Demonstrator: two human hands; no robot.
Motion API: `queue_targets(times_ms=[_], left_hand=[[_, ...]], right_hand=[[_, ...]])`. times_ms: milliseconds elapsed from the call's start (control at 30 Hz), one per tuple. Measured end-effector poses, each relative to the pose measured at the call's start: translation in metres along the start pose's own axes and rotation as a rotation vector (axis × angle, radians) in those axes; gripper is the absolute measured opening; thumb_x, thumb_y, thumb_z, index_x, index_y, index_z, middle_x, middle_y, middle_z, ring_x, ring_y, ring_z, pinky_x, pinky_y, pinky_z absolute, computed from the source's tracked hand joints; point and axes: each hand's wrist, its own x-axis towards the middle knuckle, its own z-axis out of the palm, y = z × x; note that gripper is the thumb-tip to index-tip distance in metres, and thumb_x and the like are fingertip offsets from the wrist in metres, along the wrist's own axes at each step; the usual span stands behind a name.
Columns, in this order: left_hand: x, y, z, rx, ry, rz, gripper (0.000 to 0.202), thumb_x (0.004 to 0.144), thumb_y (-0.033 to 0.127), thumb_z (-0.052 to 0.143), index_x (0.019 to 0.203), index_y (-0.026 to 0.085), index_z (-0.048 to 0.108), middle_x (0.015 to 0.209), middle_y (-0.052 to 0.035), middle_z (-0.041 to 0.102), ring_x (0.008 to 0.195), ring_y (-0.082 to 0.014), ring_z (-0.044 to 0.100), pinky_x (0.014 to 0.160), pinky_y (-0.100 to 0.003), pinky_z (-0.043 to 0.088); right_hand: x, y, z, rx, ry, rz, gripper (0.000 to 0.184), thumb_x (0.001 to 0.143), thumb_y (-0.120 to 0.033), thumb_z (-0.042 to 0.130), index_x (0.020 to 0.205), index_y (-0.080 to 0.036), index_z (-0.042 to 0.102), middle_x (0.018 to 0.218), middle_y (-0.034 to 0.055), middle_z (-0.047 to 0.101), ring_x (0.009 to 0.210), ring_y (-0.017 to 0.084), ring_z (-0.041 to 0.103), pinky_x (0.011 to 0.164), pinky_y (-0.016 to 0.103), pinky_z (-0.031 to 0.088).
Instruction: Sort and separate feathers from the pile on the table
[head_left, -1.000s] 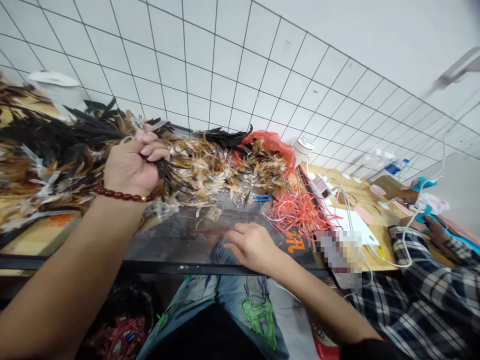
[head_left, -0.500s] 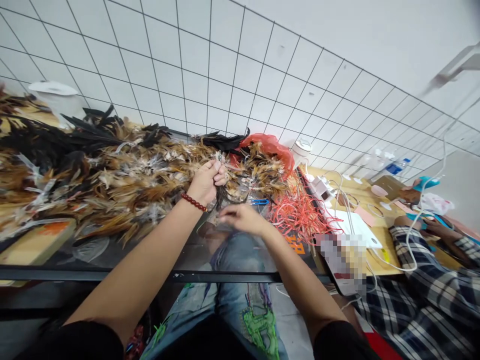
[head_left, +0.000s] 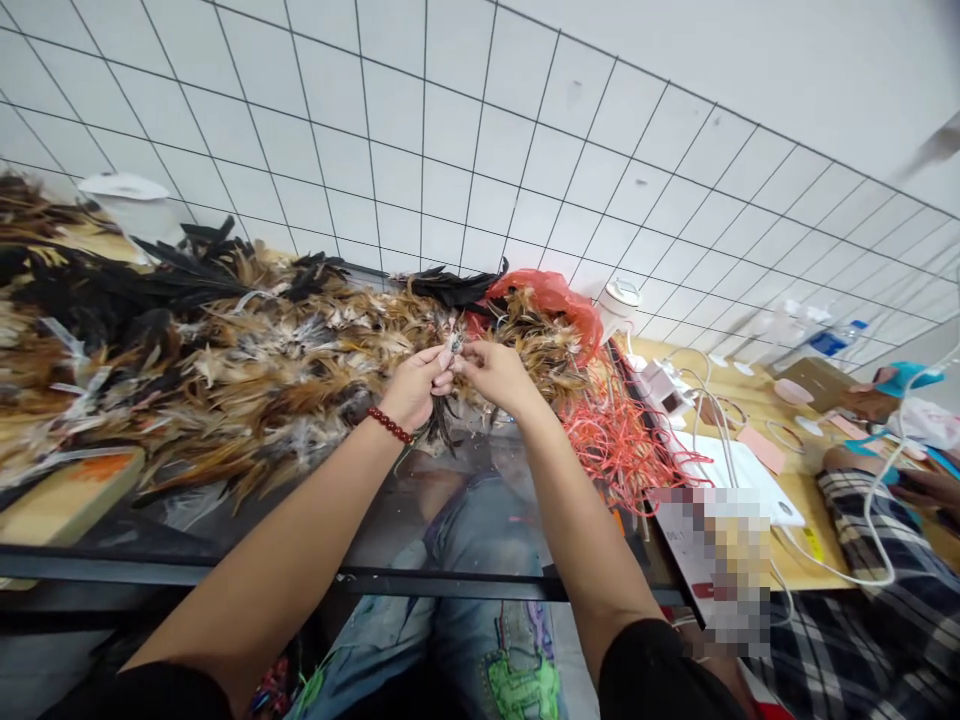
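Note:
My left hand (head_left: 418, 388), with a red bead bracelet at the wrist, is closed around a small feather bunch (head_left: 444, 425). Its dark tips hang below the fingers, and pale quill ends poke out above the thumb. My right hand (head_left: 496, 376) meets it there, thumb and fingers pinched at the quill ends; any finer thing between those fingertips is too small to make out. Behind and to the left spreads a thick heap of brown and cream feathers (head_left: 277, 370), with long black feathers (head_left: 142, 275) along its back.
Right of my arms lies a tangle of red string (head_left: 619, 440), with a red plastic bag (head_left: 555, 295) behind it. A white lidded jar (head_left: 621, 300), cables and a phone (head_left: 690, 560) are farther right. A co-worker's plaid sleeve (head_left: 862, 510) shows at the right edge. A wire grid lines the wall.
My right hand has moved up from near the table's front to the quill ends beside my left hand, its fingers now pinched. The left hand keeps its hold. The view has shifted slightly.

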Motion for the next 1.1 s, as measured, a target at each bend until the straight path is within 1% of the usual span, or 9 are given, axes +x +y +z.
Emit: queue_targets(times_ms=[167, 333, 400, 500, 700, 833, 933, 1033, 1100], left_hand=[[-0.002, 0.000, -0.009, -0.027, 0.017, -0.055, 0.017, 0.068, 0.013, 0.075, 0.067, 0.009, 0.059, 0.060, 0.0021, 0.048, 0.042, 0.0000, 0.032, 0.036, -0.011, 0.022], [-0.001, -0.002, -0.010, 0.019, 0.175, -0.011, 0.021, 0.057, 0.012, 0.081, 0.066, 0.008, 0.063, 0.052, 0.0044, 0.045, 0.041, -0.0008, 0.034, 0.036, -0.013, 0.018], [-0.002, -0.004, -0.010, 0.094, 0.224, 0.027, 0.023, 0.054, 0.015, 0.083, 0.065, 0.008, 0.065, 0.050, 0.0037, 0.048, 0.041, -0.0020, 0.035, 0.037, -0.015, 0.018], [-0.003, -0.009, -0.009, 0.232, 0.288, 0.117, 0.024, 0.052, 0.022, 0.084, 0.067, 0.010, 0.069, 0.046, 0.0035, 0.050, 0.041, -0.0039, 0.037, 0.040, -0.018, 0.023], [-0.003, -0.018, -0.008, 0.578, 0.344, 0.243, 0.012, 0.059, 0.023, 0.076, 0.064, 0.015, 0.071, 0.050, 0.0009, 0.057, 0.050, -0.0109, 0.047, 0.048, -0.022, 0.033], [-0.005, -0.019, -0.006, 0.749, 0.295, 0.325, 0.005, 0.062, 0.016, 0.066, 0.058, 0.015, 0.067, 0.056, 0.0003, 0.058, 0.058, -0.0123, 0.049, 0.052, -0.022, 0.035], [-0.007, -0.019, -0.002, 0.631, 0.261, 0.261, 0.006, 0.061, 0.017, 0.068, 0.058, 0.014, 0.064, 0.055, 0.0009, 0.054, 0.053, -0.0090, 0.043, 0.049, -0.020, 0.032], [-0.008, -0.016, 0.002, 0.326, 0.261, 0.116, 0.021, 0.060, 0.022, 0.076, 0.076, 0.013, 0.066, 0.057, 0.0031, 0.053, 0.043, -0.0051, 0.035, 0.042, -0.019, 0.024], [-0.008, -0.015, 0.002, 0.207, 0.286, 0.131, 0.030, 0.057, 0.021, 0.078, 0.083, 0.015, 0.065, 0.063, 0.0039, 0.054, 0.041, -0.0036, 0.034, 0.040, -0.019, 0.023]], right_hand=[[0.000, 0.008, 0.008, -0.145, 0.002, 0.022, 0.018, 0.084, -0.025, 0.054, 0.082, -0.021, 0.071, 0.077, 0.0018, 0.072, 0.074, 0.015, 0.062, 0.070, 0.023, 0.042], [-0.008, 0.007, -0.003, -0.291, -0.073, -0.052, 0.020, 0.083, -0.024, 0.051, 0.085, -0.024, 0.071, 0.082, 0.0035, 0.073, 0.078, 0.019, 0.063, 0.070, 0.026, 0.042], [-0.011, 0.006, -0.005, -0.337, -0.107, -0.094, 0.020, 0.083, -0.022, 0.051, 0.085, -0.025, 0.071, 0.087, 0.0047, 0.073, 0.082, 0.020, 0.064, 0.071, 0.028, 0.043], [-0.012, 0.006, -0.006, -0.353, -0.057, -0.099, 0.021, 0.084, -0.020, 0.050, 0.091, -0.025, 0.069, 0.090, 0.0055, 0.073, 0.084, 0.021, 0.065, 0.074, 0.029, 0.044], [-0.010, 0.007, 0.002, -0.143, 0.028, -0.173, 0.030, 0.091, -0.022, 0.045, 0.117, -0.025, 0.059, 0.096, 0.0027, 0.072, 0.084, 0.017, 0.064, 0.078, 0.027, 0.045], [-0.011, 0.003, 0.012, -0.221, 0.024, -0.238, 0.021, 0.091, -0.027, 0.047, 0.106, -0.026, 0.063, 0.096, 0.0025, 0.071, 0.087, 0.019, 0.064, 0.076, 0.027, 0.043], [-0.013, 0.001, 0.015, -0.271, 0.107, -0.192, 0.019, 0.092, -0.027, 0.045, 0.096, -0.023, 0.063, 0.094, 0.0049, 0.070, 0.086, 0.020, 0.063, 0.074, 0.027, 0.042], [-0.012, 0.005, 0.020, -0.173, 0.169, -0.138, 0.017, 0.091, -0.026, 0.045, 0.094, -0.022, 0.061, 0.090, 0.0044, 0.069, 0.083, 0.018, 0.062, 0.075, 0.027, 0.042], [-0.010, 0.008, 0.024, -0.064, 0.172, -0.134, 0.015, 0.090, -0.025, 0.047, 0.089, -0.021, 0.061, 0.086, 0.0025, 0.069, 0.079, 0.016, 0.061, 0.075, 0.025, 0.042]])
